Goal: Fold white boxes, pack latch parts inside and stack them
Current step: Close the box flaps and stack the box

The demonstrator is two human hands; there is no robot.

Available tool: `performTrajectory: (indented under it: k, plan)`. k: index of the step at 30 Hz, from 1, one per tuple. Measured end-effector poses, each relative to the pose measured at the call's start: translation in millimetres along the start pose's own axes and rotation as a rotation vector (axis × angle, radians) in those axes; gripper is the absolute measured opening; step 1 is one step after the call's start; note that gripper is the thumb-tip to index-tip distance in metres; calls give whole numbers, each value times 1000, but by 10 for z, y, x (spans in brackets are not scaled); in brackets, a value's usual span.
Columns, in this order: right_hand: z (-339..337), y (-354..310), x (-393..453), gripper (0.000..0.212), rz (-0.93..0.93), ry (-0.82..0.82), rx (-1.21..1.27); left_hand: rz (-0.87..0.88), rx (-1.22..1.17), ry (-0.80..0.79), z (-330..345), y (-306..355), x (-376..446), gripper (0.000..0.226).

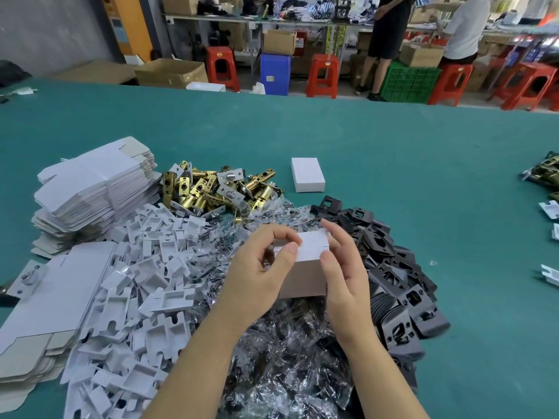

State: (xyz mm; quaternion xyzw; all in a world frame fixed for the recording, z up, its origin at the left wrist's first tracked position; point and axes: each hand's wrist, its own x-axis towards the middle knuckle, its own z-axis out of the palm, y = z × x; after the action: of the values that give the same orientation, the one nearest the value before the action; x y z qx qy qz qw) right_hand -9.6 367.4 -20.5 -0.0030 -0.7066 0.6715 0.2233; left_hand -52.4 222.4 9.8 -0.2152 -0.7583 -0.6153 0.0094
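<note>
Head view | both hands' fingers (292,249) grip matte white cardboard box (308,261) | crinkled clear bags (287,358) beneath

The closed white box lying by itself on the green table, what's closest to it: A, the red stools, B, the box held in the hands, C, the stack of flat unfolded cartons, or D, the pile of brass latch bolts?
D: the closed white box lies just right of the pile of brass latch bolts, while the flat cartons and the held box sit farther off.
</note>
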Motion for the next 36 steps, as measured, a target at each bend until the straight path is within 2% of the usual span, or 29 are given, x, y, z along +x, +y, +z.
performTrajectory:
  k: [6, 9, 11, 20, 36]
  plan:
    - [-17, 24, 17, 31, -43, 13, -132, 76, 130, 0, 2, -54, 2, 15]
    - [-14, 37, 19, 31, -58, 25, -178, 131, 178, 29, 15, -83, 17, 32]
    - [-6, 29, 23, 31, -61, 26, -189, 144, 172, 47, 13, -93, 23, 34]
    - [7, 17, 5, 28, -68, 59, -133, 208, 170, 59, 9, -35, 2, 31]
    - [22, -31, -15, 20, -142, 92, -140, 175, 132, -12, -30, 122, -37, 25]
